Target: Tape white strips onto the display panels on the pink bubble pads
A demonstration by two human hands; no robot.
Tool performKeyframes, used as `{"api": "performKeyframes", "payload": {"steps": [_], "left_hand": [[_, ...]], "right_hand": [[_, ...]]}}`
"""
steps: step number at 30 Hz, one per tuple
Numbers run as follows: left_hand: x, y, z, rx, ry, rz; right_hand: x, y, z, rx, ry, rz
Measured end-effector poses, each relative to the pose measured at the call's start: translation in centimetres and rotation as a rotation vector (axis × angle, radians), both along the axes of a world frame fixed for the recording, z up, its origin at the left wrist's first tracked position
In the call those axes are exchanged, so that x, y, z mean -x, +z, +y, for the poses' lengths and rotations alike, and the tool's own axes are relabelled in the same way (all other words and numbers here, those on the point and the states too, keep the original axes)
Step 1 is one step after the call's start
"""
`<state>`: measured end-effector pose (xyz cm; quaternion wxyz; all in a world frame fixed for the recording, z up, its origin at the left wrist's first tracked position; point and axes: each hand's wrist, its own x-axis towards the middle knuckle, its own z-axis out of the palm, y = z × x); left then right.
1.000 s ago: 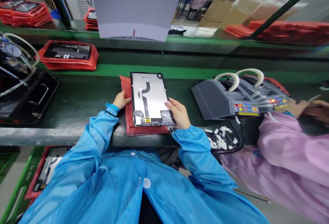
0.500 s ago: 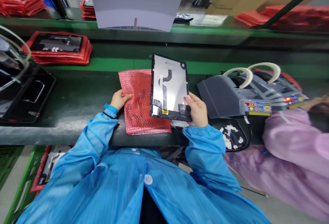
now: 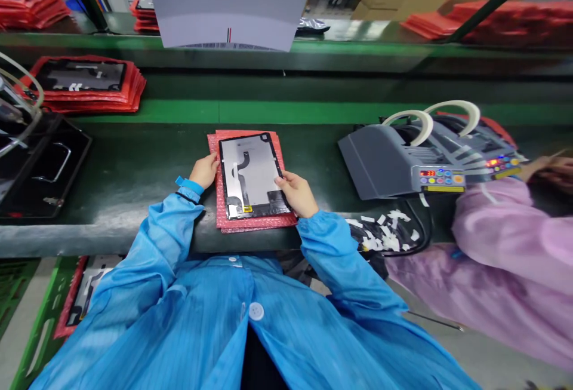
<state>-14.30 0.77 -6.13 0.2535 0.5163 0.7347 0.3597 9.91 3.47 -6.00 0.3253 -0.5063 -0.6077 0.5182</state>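
A tablet screen panel (image 3: 257, 178), silver-backed with a black border and a dark flex cable, lies over a red bubble-wrap bag (image 3: 280, 221) on the dark bench. My right hand (image 3: 298, 193) grips the panel's lower right edge, thumb on top and fingers beneath. At the bag's left edge, my left hand (image 3: 205, 171) pinches the red wrap between thumb and fingers. Bag edges show around the panel on all sides, and a second red layer peeks out below and at the left.
Two grey tape dispensers (image 3: 398, 160) stand at the right, with white tape scraps (image 3: 387, 232) before them. A co-worker's pink sleeve (image 3: 492, 211) is beside these. Red-wrapped panels are stacked (image 3: 89, 100) at the back left. A black box (image 3: 42, 169) sits at the left.
My right hand has brought the panel left and down, from held tilted above the bag's right side to lying over the bag. My left hand stays at the bag's left edge.
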Motion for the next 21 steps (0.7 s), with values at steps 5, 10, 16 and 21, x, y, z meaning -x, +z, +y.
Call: {"api": "performKeyframes", "payload": {"steps": [5,10,16,21], "left_hand": [[-0.4,0.4,0.0,0.084,0.034,0.127],[-0.6,1.4,-0.2,0.169,0.056,0.226],[0.1,2.4,0.4,0.212,0.039,0.371],[0.5,3.3,0.3,-0.008,0.039,0.481]], "right_hand": [[-0.4,1.9,-1.7,-0.311,-0.041,-0.762],[-6.7,2.1,-2.1,-0.344,-0.306,-0.574],[-17.5,0.6,-0.3,-0.177,-1.043,-0.075],[-19.2,1.3,1.8,-0.084,-1.082,0.044]]}}
